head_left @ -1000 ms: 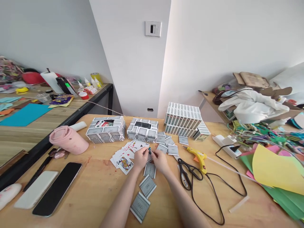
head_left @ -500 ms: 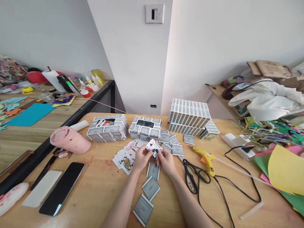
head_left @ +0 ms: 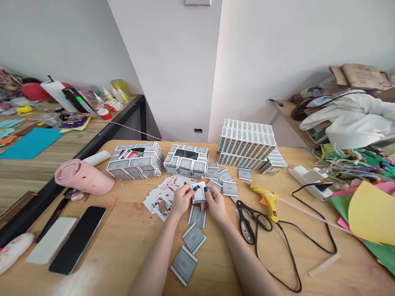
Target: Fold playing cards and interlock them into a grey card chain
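A playing card [head_left: 199,192] with a black club mark faces up between my two hands. My left hand [head_left: 182,200] pinches its left side, thumb on top. My right hand [head_left: 215,201] grips the card's right edge. Left of my hands lies a fan of face-up playing cards [head_left: 163,205]. Below and in front of me are several folded cards [head_left: 194,238], patterned grey backs up. More folded cards [head_left: 229,188] lie to the right of my hands. Two boxes covered in folded cards stand behind: the left box [head_left: 135,164] and the right box [head_left: 185,166].
Black scissors [head_left: 247,222] and a yellow glue gun [head_left: 267,199] with a trailing cord lie at right. Stacked card packs [head_left: 247,144] stand behind them. A phone [head_left: 78,240], a white case [head_left: 52,240] and a pink roll [head_left: 84,179] are at left. A power strip [head_left: 308,183] sits far right.
The card between my hands has turned from tilted to nearly square and sits slightly lower over the folded cards. My view has tipped a little downward.
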